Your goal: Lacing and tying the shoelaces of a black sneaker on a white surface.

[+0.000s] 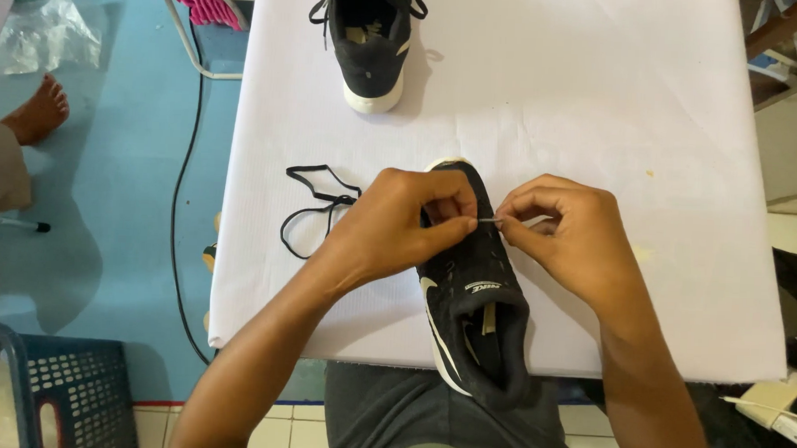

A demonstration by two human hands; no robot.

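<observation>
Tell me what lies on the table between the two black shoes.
In the head view, only bare white table cover lies between the far shoe and the near shoe. The loose black lace lies off to the side, left of the near shoe.

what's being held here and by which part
The right hand pinches the tip of a black shoelace at the near black shoe. The left hand grips that shoe's front by the eyelets.

both hands on the black sneaker (476,290): left hand (394,224) steadies its front, right hand (564,227) pinches the lace tip (490,221); loose black lace (314,207) lies on the white bench (601,107).
</observation>
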